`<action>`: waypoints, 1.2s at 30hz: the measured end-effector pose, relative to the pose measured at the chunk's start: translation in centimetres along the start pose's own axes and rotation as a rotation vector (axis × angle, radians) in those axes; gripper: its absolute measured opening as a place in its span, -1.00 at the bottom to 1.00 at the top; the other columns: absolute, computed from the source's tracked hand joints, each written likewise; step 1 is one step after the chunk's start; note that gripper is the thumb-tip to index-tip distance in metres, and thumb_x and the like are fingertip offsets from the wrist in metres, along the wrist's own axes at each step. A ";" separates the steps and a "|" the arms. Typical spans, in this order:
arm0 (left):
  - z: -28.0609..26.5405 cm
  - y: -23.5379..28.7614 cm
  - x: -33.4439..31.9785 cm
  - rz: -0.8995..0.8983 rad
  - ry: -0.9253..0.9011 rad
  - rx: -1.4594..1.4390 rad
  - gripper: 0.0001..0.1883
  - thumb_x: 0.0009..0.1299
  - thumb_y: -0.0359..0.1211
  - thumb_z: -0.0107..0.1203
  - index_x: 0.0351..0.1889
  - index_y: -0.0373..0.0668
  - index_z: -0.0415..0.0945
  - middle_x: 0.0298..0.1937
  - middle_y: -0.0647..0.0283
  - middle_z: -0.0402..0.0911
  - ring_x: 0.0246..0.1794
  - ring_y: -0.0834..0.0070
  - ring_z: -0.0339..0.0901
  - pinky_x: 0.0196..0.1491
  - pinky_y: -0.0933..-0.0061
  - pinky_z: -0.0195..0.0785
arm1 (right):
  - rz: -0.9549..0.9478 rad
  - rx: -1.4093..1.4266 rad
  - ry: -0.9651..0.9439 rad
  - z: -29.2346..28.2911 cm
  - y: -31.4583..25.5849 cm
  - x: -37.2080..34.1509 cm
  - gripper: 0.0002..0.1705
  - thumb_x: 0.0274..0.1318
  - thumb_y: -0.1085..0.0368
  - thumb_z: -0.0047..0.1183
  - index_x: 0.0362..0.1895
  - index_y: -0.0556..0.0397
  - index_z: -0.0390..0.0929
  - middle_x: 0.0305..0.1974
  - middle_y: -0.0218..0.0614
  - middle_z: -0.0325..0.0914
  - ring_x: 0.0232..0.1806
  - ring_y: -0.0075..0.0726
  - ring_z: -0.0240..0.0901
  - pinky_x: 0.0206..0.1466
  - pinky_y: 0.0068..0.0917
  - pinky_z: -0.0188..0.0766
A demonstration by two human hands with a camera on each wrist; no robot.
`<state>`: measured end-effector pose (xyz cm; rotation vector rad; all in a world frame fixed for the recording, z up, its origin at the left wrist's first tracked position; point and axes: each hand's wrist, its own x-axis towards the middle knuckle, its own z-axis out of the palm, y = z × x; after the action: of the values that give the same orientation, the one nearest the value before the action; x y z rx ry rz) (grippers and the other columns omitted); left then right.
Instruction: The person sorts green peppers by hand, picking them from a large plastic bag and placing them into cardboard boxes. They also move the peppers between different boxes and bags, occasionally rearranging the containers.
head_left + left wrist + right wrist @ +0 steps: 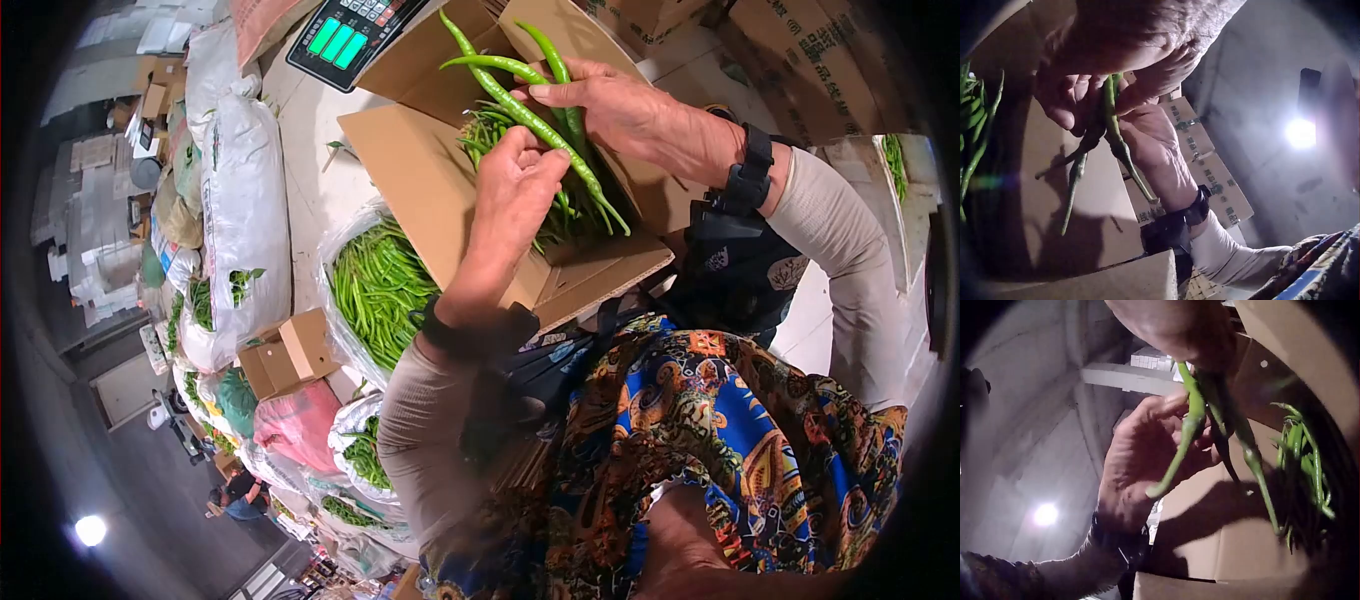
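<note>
Both hands are over an open cardboard box in the head view, holding a few long green chili peppers. My left hand pinches the longest one near its middle, fingers curled in. With thumb and fingers, my right hand grips the peppers from the other side. Stem ends of the held peppers hang below the hands in the left wrist view. The right wrist view shows them too, with the left hand behind. More green chilies lie inside the box, partly hidden by the hands.
Beside the box stands a clear plastic bag full of green chilies. A digital scale with a lit green display sits beyond it. White sacks, a small carton and a pink bag line the left. Printed cartons lean at upper right.
</note>
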<state>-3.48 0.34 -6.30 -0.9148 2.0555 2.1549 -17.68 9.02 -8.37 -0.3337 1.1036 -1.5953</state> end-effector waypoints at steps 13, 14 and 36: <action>-0.6 -1.9 0.8 -0.072 -0.070 -0.455 -0.75 0.34 -0.45 0.04 -0.03 -0.24 0.37 -0.20 0.26 0.50 -0.26 0.51 0.50 -0.19 0.46 0.44 | 0.046 -0.167 0.065 0.8 -0.2 -0.4 -0.61 0.26 0.27 -0.08 0.14 0.13 0.35 -0.06 -0.32 0.45 0.00 -0.43 0.37 0.10 -0.45 0.28; -1.1 -2.4 1.1 -0.067 -0.060 -0.487 -0.78 0.39 -0.45 -0.03 -0.03 -0.25 0.35 -0.19 0.22 0.50 -0.23 0.43 0.52 -0.16 0.41 0.46 | 0.078 -0.297 0.069 0.7 -0.6 -0.5 -0.60 0.26 0.24 -0.06 0.13 0.14 0.36 -0.05 -0.32 0.46 0.01 -0.45 0.36 0.10 -0.48 0.27; -6.5 -3.4 3.9 -0.116 0.003 0.269 -0.53 0.30 -0.24 0.07 0.12 -0.31 0.38 -0.12 0.23 0.58 -0.13 0.53 0.47 -0.04 0.44 0.36 | -0.052 -0.214 0.042 -0.9 -5.7 -1.7 -0.84 0.27 0.25 -0.03 -0.17 0.04 0.49 -0.29 -0.40 0.49 -0.25 -0.48 0.40 -0.11 -0.53 0.32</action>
<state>-2.78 -6.59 -10.76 -0.9742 2.1645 1.7673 -21.25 10.69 -3.80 -0.4760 1.3111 -1.5379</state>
